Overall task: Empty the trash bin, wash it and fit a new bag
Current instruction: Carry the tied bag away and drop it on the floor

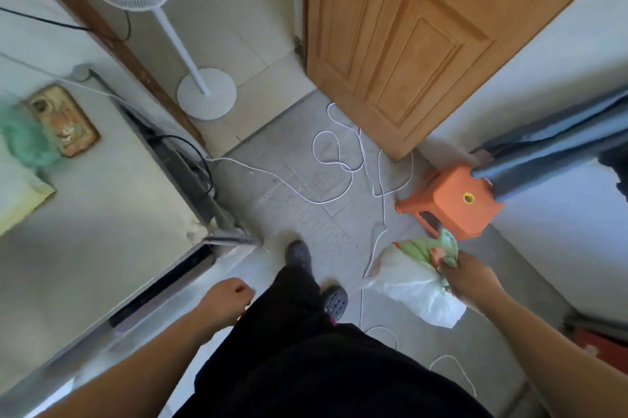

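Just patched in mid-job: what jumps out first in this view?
The right hand grips a white trash bag by its bunched green top, low right, just short of an orange stool. A white cord loops over the floor ahead of the feet, toward a wooden door and a white fan. The left hand is curled and holds nothing.

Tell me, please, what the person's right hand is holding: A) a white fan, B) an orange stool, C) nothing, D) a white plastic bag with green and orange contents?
D: the right hand grips the gathered top of the white plastic bag.
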The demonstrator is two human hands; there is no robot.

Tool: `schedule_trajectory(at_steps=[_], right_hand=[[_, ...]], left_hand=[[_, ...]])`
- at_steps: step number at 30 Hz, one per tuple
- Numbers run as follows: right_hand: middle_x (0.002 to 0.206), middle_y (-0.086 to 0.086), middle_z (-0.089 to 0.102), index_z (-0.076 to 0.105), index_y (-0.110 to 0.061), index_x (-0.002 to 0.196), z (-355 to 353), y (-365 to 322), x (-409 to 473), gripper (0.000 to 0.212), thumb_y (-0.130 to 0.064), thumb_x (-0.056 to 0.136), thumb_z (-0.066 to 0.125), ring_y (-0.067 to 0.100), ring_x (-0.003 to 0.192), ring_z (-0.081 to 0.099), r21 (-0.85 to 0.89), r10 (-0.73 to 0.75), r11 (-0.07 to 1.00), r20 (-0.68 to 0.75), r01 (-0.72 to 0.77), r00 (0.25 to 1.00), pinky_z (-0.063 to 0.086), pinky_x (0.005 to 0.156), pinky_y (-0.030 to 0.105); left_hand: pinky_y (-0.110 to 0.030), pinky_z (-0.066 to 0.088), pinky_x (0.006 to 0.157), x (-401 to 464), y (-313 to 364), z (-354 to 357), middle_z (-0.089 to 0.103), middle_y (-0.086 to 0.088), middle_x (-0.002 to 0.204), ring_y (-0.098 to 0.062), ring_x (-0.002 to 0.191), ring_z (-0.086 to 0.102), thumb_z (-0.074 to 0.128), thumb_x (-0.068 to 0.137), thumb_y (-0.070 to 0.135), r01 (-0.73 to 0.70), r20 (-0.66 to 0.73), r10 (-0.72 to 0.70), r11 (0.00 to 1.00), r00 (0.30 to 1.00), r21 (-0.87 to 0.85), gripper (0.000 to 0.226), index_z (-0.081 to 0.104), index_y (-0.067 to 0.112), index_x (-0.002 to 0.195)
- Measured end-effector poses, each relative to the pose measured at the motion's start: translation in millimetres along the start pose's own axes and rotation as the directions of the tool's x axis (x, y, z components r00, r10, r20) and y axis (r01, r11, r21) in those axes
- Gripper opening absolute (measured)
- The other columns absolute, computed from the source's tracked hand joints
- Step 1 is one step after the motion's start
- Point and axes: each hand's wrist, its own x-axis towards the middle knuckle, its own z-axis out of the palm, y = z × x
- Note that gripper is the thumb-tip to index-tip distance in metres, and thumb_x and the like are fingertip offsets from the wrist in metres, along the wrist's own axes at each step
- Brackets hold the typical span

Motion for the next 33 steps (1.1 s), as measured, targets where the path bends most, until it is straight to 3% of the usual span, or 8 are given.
schedule_trajectory(at_steps=[3, 8, 11, 13, 18, 24, 29, 33], right_hand=[[0.103, 0.014, 0.069, 0.063, -0.018, 0.093, -19.1, -58.0, 35.4, 0.014, -0.027, 0.096, 0.052, 0.036, 0.096, 0.066, -0.016, -0.154, 0.988, 0.006, 0.154, 0.988, 0.051, 0.085, 0.038], [0.094, 0.013, 0.071, 0.062, -0.015, 0.095, -30.9, -143.3, 90.0, 0.016, -0.029, 0.097, 0.054, 0.030, 0.085, 0.067, -0.151, -0.280, 0.941, 0.158, 0.303, 0.947, 0.049, 0.078, 0.036], [0.087, 0.007, 0.071, 0.058, -0.025, 0.089, -40.8, -186.3, 114.9, 0.020, -0.039, 0.099, 0.048, 0.023, 0.077, 0.065, -0.318, -0.285, 0.874, 0.280, 0.369, 0.917, 0.048, 0.068, 0.032], [0.086, 0.010, 0.072, 0.058, -0.024, 0.082, -48.0, -212.6, 131.8, 0.020, -0.033, 0.098, 0.050, 0.027, 0.081, 0.068, -0.415, -0.299, 0.808, 0.324, 0.419, 0.897, 0.049, 0.070, 0.032], [0.079, 0.019, 0.069, 0.063, -0.015, 0.070, -50.2, -286.2, 186.5, 0.021, -0.023, 0.088, 0.057, 0.035, 0.081, 0.066, -0.450, -0.372, 0.757, 0.300, 0.474, 0.878, 0.044, 0.066, 0.035], [0.079, 0.016, 0.068, 0.063, -0.007, 0.076, 18.0, -370.4, 276.8, 0.020, -0.022, 0.089, 0.061, 0.036, 0.083, 0.065, -0.459, -0.366, 0.724, 0.377, 0.515, 0.851, 0.046, 0.067, 0.037], [0.094, 0.023, 0.070, 0.067, -0.004, 0.092, 110.1, -419.7, 346.4, 0.019, -0.023, 0.091, 0.062, 0.038, 0.092, 0.064, -0.496, -0.414, 0.567, 0.518, 0.657, 0.748, 0.036, 0.067, 0.031], [0.102, 0.023, 0.070, 0.066, -0.002, 0.100, 184.5, -455.7, 399.6, 0.024, -0.024, 0.092, 0.059, 0.040, 0.098, 0.064, -0.494, -0.462, 0.401, 0.618, 0.772, 0.636, 0.047, 0.077, 0.037]], left_hand=[[-0.031, 0.048, 0.064, 16.2, -10.3, -2.9, 0.066, -0.018, 0.092, -0.025, 0.073, 0.058, 0.053, 0.096, 0.020, 0.102, -0.010, -0.103, 0.991, 0.995, -0.082, 0.025, 0.062, -0.003, 0.095], [-0.030, 0.033, 0.060, 59.0, -11.6, -7.3, 0.052, -0.014, 0.076, -0.024, 0.066, 0.047, 0.053, 0.092, 0.011, 0.244, 0.026, -0.243, 0.954, 0.970, -0.177, 0.017, 0.050, 0.007, 0.076], [-0.037, 0.048, 0.067, 82.6, 16.0, -14.9, 0.057, -0.012, 0.083, -0.026, 0.075, 0.053, 0.052, 0.097, 0.015, 0.269, 0.018, -0.271, 0.941, 0.962, -0.208, 0.026, 0.049, 0.011, 0.072], [-0.034, 0.051, 0.080, 90.9, 44.2, -23.1, 0.060, -0.010, 0.091, -0.024, 0.083, 0.057, 0.049, 0.099, 0.022, 0.236, 0.042, -0.232, 0.955, 0.972, -0.178, 0.028, 0.050, 0.015, 0.072], [-0.032, 0.045, 0.072, 110.5, 98.8, -30.9, 0.063, -0.003, 0.086, -0.018, 0.078, 0.057, 0.054, 0.093, 0.029, 0.095, 0.029, -0.091, 0.914, 0.995, -0.396, 0.022, 0.063, 0.010, 0.086], [-0.037, 0.050, 0.088, 184.7, 99.9, -21.9, 0.070, -0.007, 0.103, -0.023, 0.095, 0.065, 0.049, 0.094, 0.031, 0.141, -0.011, -0.168, 0.863, 0.986, -0.486, 0.028, 0.066, 0.008, 0.095], [-0.032, 0.046, 0.085, 269.4, 81.1, 22.0, 0.067, -0.003, 0.117, -0.024, 0.105, 0.060, 0.043, 0.095, 0.033, 0.261, 0.054, -0.261, 0.883, 0.964, -0.389, 0.025, 0.063, 0.020, 0.103], [-0.031, 0.046, 0.078, 329.8, 88.0, 66.0, 0.067, -0.003, 0.107, -0.024, 0.099, 0.062, 0.042, 0.093, 0.036, 0.266, 0.101, -0.246, 0.878, 0.964, -0.398, 0.028, 0.063, 0.020, 0.100]])
